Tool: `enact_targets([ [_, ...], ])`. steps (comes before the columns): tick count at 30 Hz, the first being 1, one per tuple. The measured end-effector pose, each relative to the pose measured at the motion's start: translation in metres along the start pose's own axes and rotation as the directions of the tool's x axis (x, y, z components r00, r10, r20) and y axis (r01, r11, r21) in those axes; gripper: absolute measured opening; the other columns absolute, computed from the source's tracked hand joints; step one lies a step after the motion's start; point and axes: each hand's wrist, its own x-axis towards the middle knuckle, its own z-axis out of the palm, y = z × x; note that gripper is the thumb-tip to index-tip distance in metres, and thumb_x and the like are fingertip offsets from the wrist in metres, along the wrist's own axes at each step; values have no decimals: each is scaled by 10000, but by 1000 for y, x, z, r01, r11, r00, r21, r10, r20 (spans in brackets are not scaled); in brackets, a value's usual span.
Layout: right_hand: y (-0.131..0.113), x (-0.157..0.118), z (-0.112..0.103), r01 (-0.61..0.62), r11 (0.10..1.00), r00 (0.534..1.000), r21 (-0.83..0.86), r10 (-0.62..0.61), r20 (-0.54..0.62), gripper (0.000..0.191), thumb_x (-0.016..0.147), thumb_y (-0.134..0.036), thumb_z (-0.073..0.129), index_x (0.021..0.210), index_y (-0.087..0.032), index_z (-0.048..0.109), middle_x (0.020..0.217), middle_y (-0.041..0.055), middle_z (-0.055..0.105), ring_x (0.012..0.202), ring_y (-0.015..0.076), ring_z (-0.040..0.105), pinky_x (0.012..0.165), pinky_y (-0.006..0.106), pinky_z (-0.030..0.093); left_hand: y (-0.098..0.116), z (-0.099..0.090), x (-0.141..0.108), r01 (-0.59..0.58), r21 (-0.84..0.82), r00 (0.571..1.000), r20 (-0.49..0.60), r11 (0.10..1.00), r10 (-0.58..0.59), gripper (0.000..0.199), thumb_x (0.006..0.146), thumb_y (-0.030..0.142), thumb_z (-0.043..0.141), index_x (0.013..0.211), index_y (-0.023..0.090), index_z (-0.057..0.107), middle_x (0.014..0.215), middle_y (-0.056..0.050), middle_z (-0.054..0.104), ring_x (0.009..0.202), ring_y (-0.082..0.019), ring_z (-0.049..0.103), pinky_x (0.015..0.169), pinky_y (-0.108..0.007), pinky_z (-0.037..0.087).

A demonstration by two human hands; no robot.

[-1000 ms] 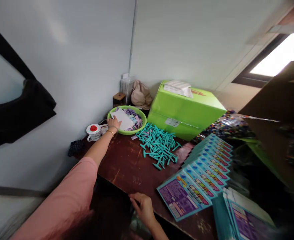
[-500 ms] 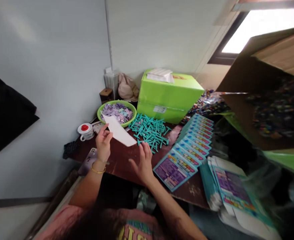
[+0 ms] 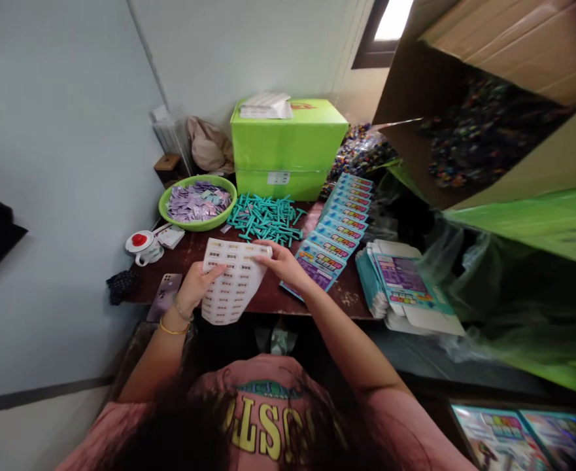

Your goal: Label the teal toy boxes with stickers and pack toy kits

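A white sheet of small printed labels hangs between my hands over the front edge of the dark red table. My left hand is closed on its left side, thumb on the printed face. At the upper right corner my right hand pinches the sheet. Behind the sheet lies a pile of teal T-shaped plastic pieces. A green basin of small purple packets stands to the left of the pile. Fanned teal and purple printed cards lie to the right.
A green box with papers on top stands at the back. A lidded cup and a phone are at the left. Folded cartons lie at the right, below a large cardboard box of colourful small pieces.
The sheet now shows its printed side and has come lower and nearer to me. My right hand, open and apart from it before, has taken hold of it. The view has shifted right.
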Motion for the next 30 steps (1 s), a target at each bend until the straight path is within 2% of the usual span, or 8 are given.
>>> enact_targets([
  [4,32,-23,5,98,987,970,127,-67,-233,671,864,-474,685,1447,-237,455,1171,59,728,1037,188,698,966,351,549,-26,32,7,-46,-339,958,-281,940,-55,484,708,473,837,1052,147,737,1055,-111,786,967,-281,747,872,-396,606],
  [8,76,-49,20,-5,991,973,135,36,-229,769,791,-448,754,1452,-207,444,1168,84,728,1050,225,702,920,370,572,-50,52,4,-99,-438,904,-414,894,-103,451,791,445,765,1150,181,697,1192,-107,750,1106,-279,711,941,-413,589],
  [13,85,-68,12,3,1000,958,-10,-5,-288,437,800,-382,733,1190,-197,665,1164,64,734,1040,231,695,930,366,556,-39,22,9,-145,-379,966,-256,914,47,536,767,562,752,1130,168,722,1193,-133,745,1096,-301,705,909,-405,587],
  [16,71,-78,-3,4,986,983,-166,-35,-182,375,841,-337,699,1188,-195,688,1121,54,746,1014,225,697,931,374,547,-13,-6,18,-116,-113,993,-44,987,112,567,721,576,790,1106,163,748,1064,-125,777,933,-268,730,777,-329,586],
  [18,60,-84,-8,33,952,989,-304,-75,-127,341,884,-330,666,1198,-202,697,1136,61,745,1036,232,694,964,394,531,0,-10,19,-96,119,995,52,988,91,429,687,492,838,955,162,783,876,-87,784,759,-224,711,652,-274,549],
  [24,35,-83,12,184,774,910,-606,-367,-192,437,909,-386,701,1321,-253,642,1262,100,702,1154,264,644,1045,434,463,-5,39,-1,-171,273,984,98,947,150,259,804,422,718,757,172,765,639,4,692,559,-136,575,522,-223,417],
  [27,33,-77,21,165,813,909,-559,-345,-233,239,946,-405,650,1088,-239,746,1021,69,765,952,237,697,912,377,513,-12,57,-12,-209,298,978,74,932,195,244,814,396,711,717,174,742,616,12,664,557,-129,560,531,-222,411],
  [30,36,-77,21,128,883,942,-451,-250,-224,260,971,-418,600,949,-219,766,881,43,761,809,207,699,781,319,529,-10,61,-15,-210,247,978,39,946,207,203,817,379,716,849,182,758,713,-5,717,624,-147,619,582,-227,460],
])
